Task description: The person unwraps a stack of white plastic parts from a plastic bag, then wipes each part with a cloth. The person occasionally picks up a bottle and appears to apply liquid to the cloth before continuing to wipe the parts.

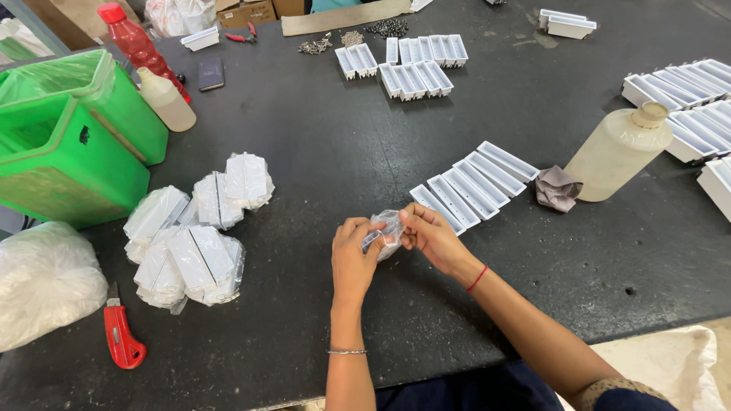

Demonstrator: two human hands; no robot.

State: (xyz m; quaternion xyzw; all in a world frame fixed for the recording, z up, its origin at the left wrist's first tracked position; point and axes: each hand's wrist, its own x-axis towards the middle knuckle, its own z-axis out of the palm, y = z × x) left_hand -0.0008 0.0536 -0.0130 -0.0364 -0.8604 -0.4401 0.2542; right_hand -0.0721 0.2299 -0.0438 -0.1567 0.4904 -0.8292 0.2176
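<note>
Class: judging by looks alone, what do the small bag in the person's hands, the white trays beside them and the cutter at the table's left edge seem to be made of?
Small bag: thin clear plastic film, crinkled, glossy, see-through. White trays: probably moulded rigid plastic, smooth with even thin walls. Cutter: red plastic handle, seemingly with a metal blade.

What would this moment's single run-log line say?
left hand: holds clear plastic wrap | right hand: pinches same wrap | beside: row of white trays | left: wrapped white bundles
</note>
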